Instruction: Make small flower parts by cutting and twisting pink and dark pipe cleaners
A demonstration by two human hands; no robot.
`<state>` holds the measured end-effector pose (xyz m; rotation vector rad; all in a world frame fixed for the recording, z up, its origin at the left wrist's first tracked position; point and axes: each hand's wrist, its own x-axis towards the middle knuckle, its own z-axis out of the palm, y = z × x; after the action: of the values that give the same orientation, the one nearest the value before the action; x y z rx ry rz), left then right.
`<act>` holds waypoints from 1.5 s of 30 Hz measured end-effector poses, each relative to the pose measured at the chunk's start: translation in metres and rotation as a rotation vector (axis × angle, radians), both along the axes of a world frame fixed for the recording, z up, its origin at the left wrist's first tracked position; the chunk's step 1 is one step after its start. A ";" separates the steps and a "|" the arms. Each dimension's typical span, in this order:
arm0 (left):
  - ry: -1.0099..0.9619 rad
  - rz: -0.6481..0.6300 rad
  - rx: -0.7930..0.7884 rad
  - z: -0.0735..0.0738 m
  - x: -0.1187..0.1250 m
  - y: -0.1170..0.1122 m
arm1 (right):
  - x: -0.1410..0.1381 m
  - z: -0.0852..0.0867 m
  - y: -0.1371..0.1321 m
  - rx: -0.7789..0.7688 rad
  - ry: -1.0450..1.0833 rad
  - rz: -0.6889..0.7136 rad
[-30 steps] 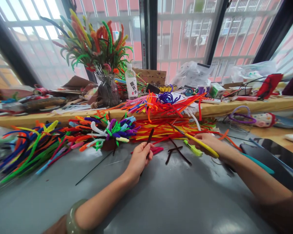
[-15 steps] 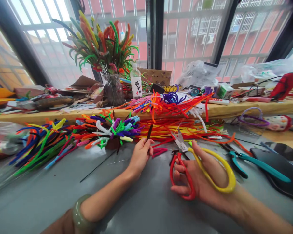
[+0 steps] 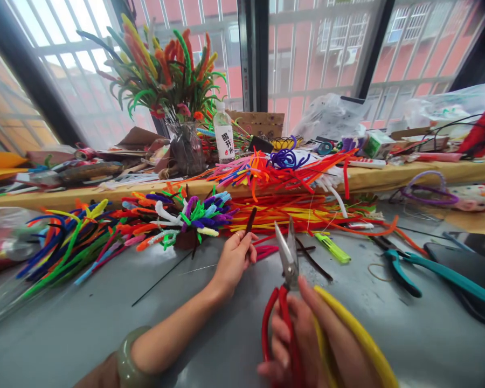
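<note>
Grey tabletop [image 3: 216, 345] is spreading beneath two separated hands, the left hand [image 3: 230, 261] pinching a dark brown chenille stem [image 3: 251, 220] above it, the right hand [image 3: 307, 331] gripping red-handled scissors [image 3: 291, 268] (blades parted), which could be nicking the left hand if drifting leftward.

I count one left hand [image 3: 235, 261] at mid-frame and one right hand [image 3: 345, 353] at lower right, so two altogether. There's one pair of scissors [image 3: 291, 276] right of centre, one pair of pliers [image 3: 401, 274] far right, one bangle [image 3: 131, 358] lower left, and one vase [image 3: 188, 152] and one bottle [image 3: 224, 139] left of upper centre.
</note>
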<state>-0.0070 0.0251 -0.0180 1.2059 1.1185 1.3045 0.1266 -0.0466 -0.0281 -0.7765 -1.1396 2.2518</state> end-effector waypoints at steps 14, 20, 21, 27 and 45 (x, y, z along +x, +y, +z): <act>0.024 0.005 0.032 -0.002 -0.001 0.000 | -0.009 0.028 0.032 -0.141 -0.131 -0.085; 0.016 0.022 0.028 -0.004 -0.001 0.002 | -0.003 0.039 0.028 -0.129 -0.091 -0.123; 0.015 0.019 0.027 -0.004 -0.001 0.001 | -0.003 0.039 0.028 -0.132 -0.093 -0.119; 0.046 -0.032 0.033 -0.002 0.002 -0.003 | -0.002 0.043 0.030 -0.099 -0.115 -0.143; 0.301 -0.162 0.004 -0.005 0.007 -0.012 | 0.032 0.058 0.067 0.175 -0.190 -0.268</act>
<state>-0.0001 0.0136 -0.0231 1.4983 1.2004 1.0254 0.1584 0.0206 0.0295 -1.0213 -1.2187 1.8635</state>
